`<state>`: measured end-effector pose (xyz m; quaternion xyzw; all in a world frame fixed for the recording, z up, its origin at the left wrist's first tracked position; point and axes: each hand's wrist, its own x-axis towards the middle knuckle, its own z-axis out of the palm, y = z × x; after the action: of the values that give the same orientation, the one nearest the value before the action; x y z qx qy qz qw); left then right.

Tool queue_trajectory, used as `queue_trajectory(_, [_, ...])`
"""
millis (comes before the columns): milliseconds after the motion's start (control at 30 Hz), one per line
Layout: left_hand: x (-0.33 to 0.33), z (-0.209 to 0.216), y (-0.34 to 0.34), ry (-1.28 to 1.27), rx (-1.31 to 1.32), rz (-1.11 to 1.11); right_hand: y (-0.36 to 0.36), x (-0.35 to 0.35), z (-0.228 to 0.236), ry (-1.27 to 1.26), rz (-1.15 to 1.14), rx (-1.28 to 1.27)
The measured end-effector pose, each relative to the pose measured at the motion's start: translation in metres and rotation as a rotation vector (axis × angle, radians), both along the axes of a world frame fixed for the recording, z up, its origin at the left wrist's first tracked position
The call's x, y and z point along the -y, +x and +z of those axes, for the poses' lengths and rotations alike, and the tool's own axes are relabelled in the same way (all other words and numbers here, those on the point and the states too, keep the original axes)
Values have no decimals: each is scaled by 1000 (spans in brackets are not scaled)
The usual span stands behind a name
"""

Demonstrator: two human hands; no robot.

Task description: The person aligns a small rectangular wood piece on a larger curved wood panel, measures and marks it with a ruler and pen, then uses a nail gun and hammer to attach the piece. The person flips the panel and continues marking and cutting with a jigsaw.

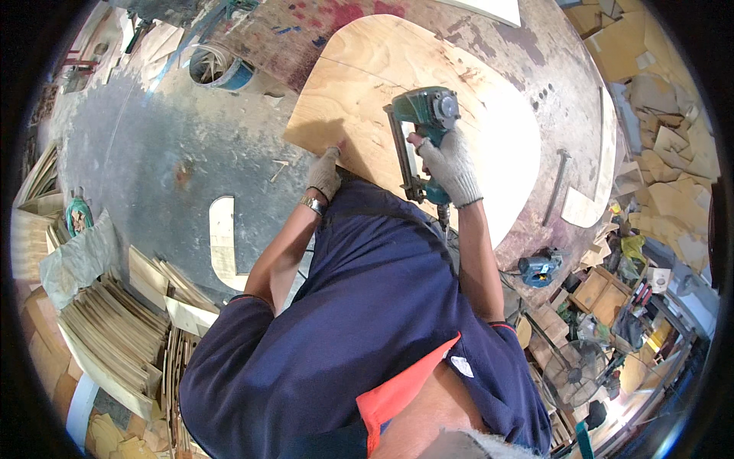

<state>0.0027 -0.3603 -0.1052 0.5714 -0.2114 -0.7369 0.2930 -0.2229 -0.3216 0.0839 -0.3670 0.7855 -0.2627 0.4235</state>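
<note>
My right hand (453, 164), in a pale knit glove, is wrapped round the handle of a green nail gun (433, 109). The nail gun is held over a large plywood panel (375, 61) with rounded corners; whether its nose touches the wood I cannot tell. A hose fitting runs down from the handle's base. My left hand (326, 173), also gloved and with a metal watch at the wrist, grips the panel's near left edge. The fingers beneath that edge are hidden. The panel lies on a paint-stained worktable (527, 53).
To the panel's right lie a hammer (556, 187), a curved plywood strip (585, 208) and a blue power tool (540, 266). A blue bucket (237, 76) of scraps stands at far left. Stacked curved plywood pieces (115, 340), a floor offcut (222, 237) and a fan (572, 371) surround me.
</note>
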Motion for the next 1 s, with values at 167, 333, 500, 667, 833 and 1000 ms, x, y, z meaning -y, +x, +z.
queue_trajectory(167, [3,-31,0,93,1,-6,3,-22,-14,-225,-41,-32])
queue_trajectory(333, [4,-15,-5,122,190,132,12,-43,-21,-259,38,-57])
queue_trajectory(500, [-36,28,-4,140,-42,195,24,-73,-12,-373,208,-22])
queue_trajectory(667, [-120,74,-13,259,-944,187,52,-104,-18,-395,444,-25])
queue_trajectory(833, [-175,81,25,158,-1786,383,79,-124,-20,-291,859,-110])
queue_trajectory(1000, [-207,77,57,145,-1646,600,103,-126,-27,-170,1104,-131])
